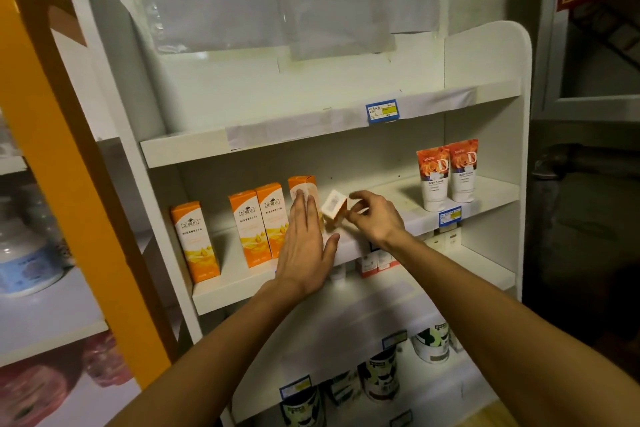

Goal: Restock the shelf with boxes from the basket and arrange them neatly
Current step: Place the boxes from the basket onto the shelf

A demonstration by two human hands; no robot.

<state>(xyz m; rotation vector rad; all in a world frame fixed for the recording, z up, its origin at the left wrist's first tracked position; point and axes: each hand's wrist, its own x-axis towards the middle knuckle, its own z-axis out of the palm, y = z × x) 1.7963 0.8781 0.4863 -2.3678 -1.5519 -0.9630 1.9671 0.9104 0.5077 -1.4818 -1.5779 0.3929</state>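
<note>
While our right hand (372, 218) pinches a tilted orange-and-white box (334, 206) over the middle shelf (242, 291), motion blur hides its print and lower end. Our left hand (304, 246) lies flat, fingers straight, against the fourth upright box (303, 191), covering most of its front. Two more boxes (261, 222) stand touching just left of it, and a lone box (195, 241) stands apart near the shelf's left wall. We see open shelf between the held box and two rose-printed tubes (448, 173) at the right end. Tins (377, 374) below are dim and partly cut off.
</note>
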